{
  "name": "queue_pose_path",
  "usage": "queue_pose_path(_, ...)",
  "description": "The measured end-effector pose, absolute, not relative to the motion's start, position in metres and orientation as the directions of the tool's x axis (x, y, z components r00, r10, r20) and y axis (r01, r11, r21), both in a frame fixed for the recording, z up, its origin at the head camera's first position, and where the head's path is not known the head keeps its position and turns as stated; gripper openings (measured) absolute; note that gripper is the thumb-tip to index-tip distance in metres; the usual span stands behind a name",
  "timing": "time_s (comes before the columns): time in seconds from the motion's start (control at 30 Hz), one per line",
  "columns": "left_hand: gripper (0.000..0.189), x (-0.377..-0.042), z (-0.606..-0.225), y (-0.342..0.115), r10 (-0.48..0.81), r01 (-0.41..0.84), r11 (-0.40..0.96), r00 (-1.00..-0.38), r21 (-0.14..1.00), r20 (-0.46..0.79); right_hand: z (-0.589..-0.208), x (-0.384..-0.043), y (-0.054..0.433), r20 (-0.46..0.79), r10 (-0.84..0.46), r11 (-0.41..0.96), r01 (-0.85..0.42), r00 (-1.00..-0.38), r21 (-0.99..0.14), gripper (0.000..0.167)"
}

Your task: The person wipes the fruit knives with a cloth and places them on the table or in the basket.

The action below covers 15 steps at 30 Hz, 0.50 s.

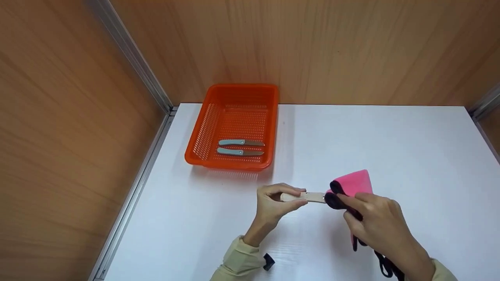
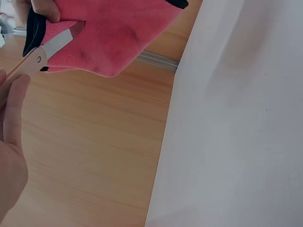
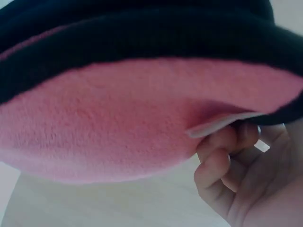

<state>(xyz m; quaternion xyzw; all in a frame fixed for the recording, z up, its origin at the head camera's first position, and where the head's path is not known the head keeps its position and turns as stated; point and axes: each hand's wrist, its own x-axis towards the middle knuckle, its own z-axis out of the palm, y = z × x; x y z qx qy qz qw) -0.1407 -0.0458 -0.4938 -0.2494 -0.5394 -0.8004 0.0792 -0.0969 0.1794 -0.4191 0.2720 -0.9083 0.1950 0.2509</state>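
In the head view, my left hand [image 1: 271, 203] grips a small knife [image 1: 293, 197] by its cream handle, the blade side pointing right. A rivet and a short shiny blade [image 2: 59, 41] show in the left wrist view, the blade lying against a pink cloth [image 2: 109, 35]. My right hand [image 1: 377, 218] pinches this cloth, which has black edging, about the blade end of the knife. Pink pile fills much of the right wrist view, with curled fingers [image 3: 220, 161] beneath it. The blade tip is hidden in the head view.
An orange perforated basket [image 1: 271, 117] stands at the back left of the white table [image 1: 390, 144]. Two knives with pale blue-grey handles, an upper knife [image 1: 232, 142] and a lower knife [image 1: 230, 151], lie in it. Wooden panels [image 1: 332, 50] border the table.
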Motion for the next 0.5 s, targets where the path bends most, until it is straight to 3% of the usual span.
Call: queue_pose_path(0.5, 0.021, -0.141, -0.496, -0.05, 0.101, 0.301, -0.461, -0.917, 0.835, 0.386, -0.423, -0.098, 0.192, 0.545, -0.359, 0.779, -0.565, -0.757, -0.271, 0.032)
